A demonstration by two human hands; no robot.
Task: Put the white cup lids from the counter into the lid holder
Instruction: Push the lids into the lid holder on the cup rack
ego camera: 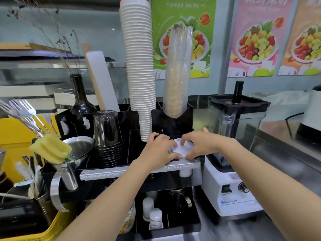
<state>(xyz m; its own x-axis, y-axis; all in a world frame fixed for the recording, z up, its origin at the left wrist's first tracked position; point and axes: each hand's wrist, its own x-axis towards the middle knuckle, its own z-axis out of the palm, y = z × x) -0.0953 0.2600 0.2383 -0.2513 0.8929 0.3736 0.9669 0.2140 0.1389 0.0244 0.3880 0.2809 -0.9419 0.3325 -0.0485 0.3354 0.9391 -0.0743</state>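
A small stack of white cup lids (179, 148) sits between my two hands at the front right compartment of the black lid holder (173, 124). My left hand (159, 150) curls round the stack's left side, thumb along its front. My right hand (199, 145) grips the right side, fingertips on top of the lids. The hands hide the lower part of the stack, and I cannot tell how deep it sits in the compartment.
Tall white paper cups (140, 70) and clear plastic cups (177, 73) rise from the holder just behind my hands. Stacked dark cups (106, 134) stand to the left, a blender (232, 153) to the right. A metal jug (73, 164), forks and a yellow crate fill the left.
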